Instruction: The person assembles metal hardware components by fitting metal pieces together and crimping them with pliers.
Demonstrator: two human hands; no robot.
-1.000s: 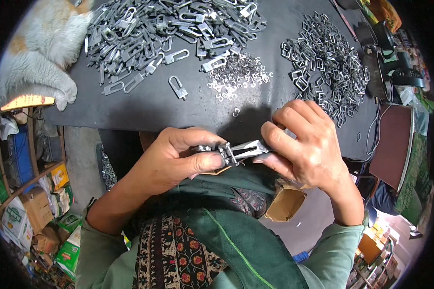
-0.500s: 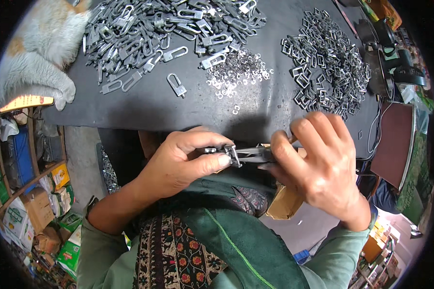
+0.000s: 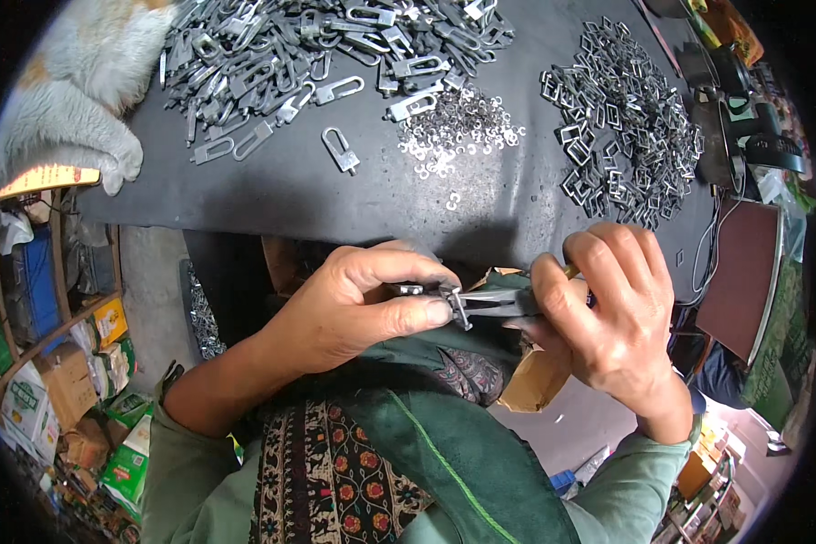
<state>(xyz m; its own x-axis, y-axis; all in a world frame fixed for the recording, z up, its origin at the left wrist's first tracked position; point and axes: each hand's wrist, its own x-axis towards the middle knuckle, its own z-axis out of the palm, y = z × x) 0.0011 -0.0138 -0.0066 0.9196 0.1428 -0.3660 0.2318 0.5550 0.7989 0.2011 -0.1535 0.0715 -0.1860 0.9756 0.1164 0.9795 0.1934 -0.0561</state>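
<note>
In front of the table edge, my left hand [image 3: 344, 304] pinches a small dark metal fitting between thumb and fingers. A flat rectangular ring [image 3: 461, 310] stands crosswise at its end, just beyond the thumb tip. My right hand [image 3: 612, 308] grips a pair of pliers [image 3: 503, 299], whose narrow jaws point left and meet the fitting at the ring. Whether the jaws clamp a clip there is too small to tell. On the table lie a heap of metal loop fittings [image 3: 272, 63], a pile of small C-shaped clips [image 3: 462, 127] and a pile of rectangular rings [image 3: 621, 136].
A single loop fitting [image 3: 340, 150] and one loose clip [image 3: 452, 201] lie apart on the dark table [image 3: 245, 195]. A white and orange cat [image 3: 72, 100] rests at the left edge. Below the pliers is a cardboard box [image 3: 537, 379]. Shelves with packages stand at the left.
Both hands, with the fitting and the pliers, have shifted slightly right in the picture. The view itself has moved a little. Both grips are kept.
</note>
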